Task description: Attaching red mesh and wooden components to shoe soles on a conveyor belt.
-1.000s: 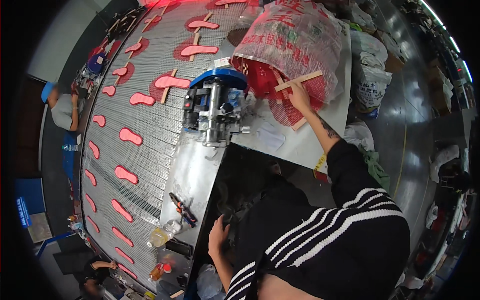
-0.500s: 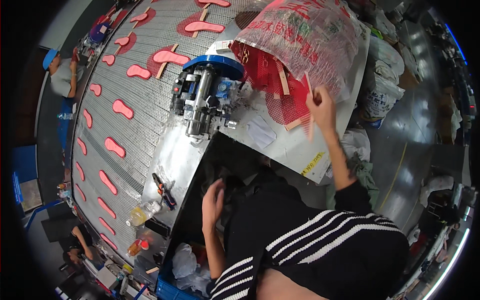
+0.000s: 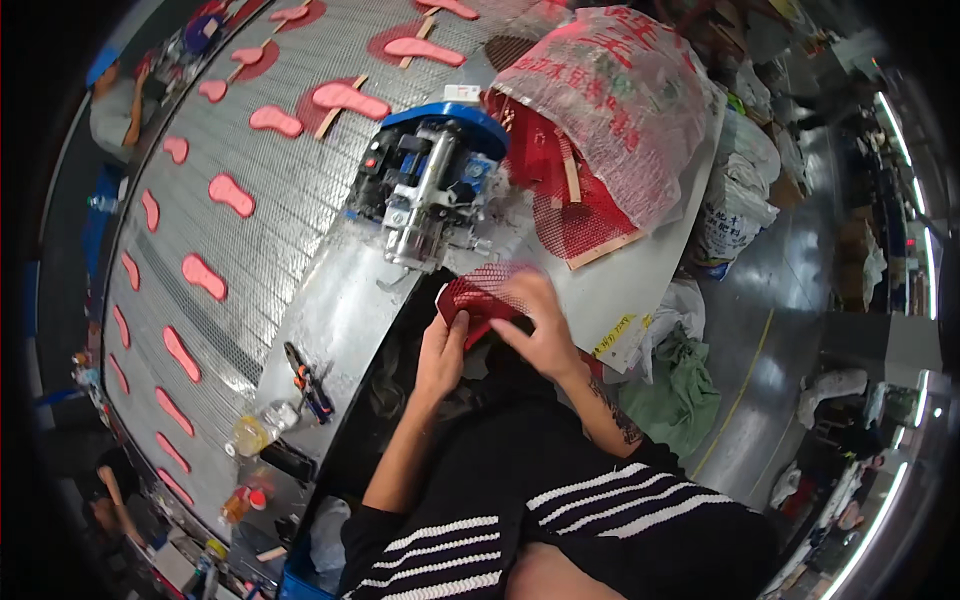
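Observation:
A piece of red mesh [image 3: 478,296] is held up in front of me, beside the machine [image 3: 432,190] with its blue round top. My left hand [image 3: 441,358] grips the mesh's lower left edge, thumb on top. My right hand [image 3: 546,328] is closed at its right side; the fingers there are blurred by motion. More red mesh [image 3: 580,222] with wooden strips spills from the mouth of a clear plastic bag [image 3: 625,110] on the table. Pink insole-shaped pieces [image 3: 232,194] lie on the grey mesh conveyor to the left, some on red mesh.
Pliers [image 3: 308,383], a bottle of yellowish liquid [image 3: 262,428] and a dark phone-like object [image 3: 287,461] lie on the metal ledge at left. White sacks [image 3: 735,215] and a green cloth [image 3: 680,390] are on the right. A person in a blue cap [image 3: 112,110] is beyond the conveyor.
My right hand has come from the bag toward me with a piece of red mesh. My left hand, before held apart, has risen and taken hold of it. The insoles have shifted in view.

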`<state>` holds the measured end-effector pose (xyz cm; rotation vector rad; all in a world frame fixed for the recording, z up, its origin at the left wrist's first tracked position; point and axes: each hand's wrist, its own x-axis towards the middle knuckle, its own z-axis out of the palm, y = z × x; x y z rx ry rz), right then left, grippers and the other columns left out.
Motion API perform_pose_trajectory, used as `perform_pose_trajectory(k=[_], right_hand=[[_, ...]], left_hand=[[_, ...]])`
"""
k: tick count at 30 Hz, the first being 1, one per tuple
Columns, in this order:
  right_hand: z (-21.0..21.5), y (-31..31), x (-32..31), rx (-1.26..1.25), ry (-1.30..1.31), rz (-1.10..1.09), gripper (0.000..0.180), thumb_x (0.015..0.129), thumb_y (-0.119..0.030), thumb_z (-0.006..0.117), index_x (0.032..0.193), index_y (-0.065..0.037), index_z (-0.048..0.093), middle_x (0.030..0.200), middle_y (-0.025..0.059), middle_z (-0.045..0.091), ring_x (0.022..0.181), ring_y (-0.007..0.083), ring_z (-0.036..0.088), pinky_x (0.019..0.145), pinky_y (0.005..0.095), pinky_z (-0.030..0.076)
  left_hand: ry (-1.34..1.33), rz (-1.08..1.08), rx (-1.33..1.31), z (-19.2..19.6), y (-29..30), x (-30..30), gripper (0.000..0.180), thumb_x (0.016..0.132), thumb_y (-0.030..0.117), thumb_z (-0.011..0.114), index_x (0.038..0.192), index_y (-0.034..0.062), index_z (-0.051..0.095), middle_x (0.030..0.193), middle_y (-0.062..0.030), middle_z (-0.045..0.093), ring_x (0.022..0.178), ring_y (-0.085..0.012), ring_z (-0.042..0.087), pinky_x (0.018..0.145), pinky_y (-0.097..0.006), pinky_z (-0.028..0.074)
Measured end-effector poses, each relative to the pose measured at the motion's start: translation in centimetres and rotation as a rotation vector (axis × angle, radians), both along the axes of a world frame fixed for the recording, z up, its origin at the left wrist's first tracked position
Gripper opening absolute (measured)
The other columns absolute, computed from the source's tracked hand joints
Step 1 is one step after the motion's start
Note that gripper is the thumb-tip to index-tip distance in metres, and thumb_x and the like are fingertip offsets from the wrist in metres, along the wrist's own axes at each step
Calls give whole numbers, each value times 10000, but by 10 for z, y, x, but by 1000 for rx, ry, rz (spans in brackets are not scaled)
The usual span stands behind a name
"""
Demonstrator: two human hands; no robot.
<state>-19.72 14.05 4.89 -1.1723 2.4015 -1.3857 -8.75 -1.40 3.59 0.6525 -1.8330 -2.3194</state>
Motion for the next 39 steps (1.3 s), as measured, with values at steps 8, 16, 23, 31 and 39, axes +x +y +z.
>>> perform_pose_trajectory(k=[8,16,23,31,39], right_hand=[[-93,26,17,-116,-1138,-58,418,850,-73,755,1229,25,609,1060,75,697,942,137,656,867,277,514],[-87,6,54,-46,-889,-387,119,891,-30,709,986,38,727,865,48,724,740,88,642,685,222,506],[-86,-11,58,-74,-852,-408,127,909,-30,691,999,55,717,869,73,727,723,96,647,683,227,518],[-97,-36,45,-92,-897,-379,129,930,-39,662,1003,63,694,851,101,726,716,126,668,680,248,537],[-91,-94,24,-93,-928,-292,143,929,-67,672,965,67,708,832,102,731,712,134,683,684,261,549]], left_hand=[[6,-222,148,-36,-58,9,289,1030,185,514,1220,-19,590,1091,-37,655,982,-91,584,885,-269,480],[-236,8,121,-73,-74,-1,253,992,206,581,937,-25,667,742,8,639,678,-56,543,636,-248,448],[-226,76,206,-73,-86,-4,314,1013,249,547,865,-5,659,686,16,607,604,-53,509,569,-245,412],[-248,278,262,-64,-105,-1,315,1010,255,554,846,4,649,659,34,583,529,-56,448,502,-264,373],[-89,489,400,-102,-133,11,287,1028,244,535,929,7,663,787,6,651,644,-63,576,620,-234,486]])
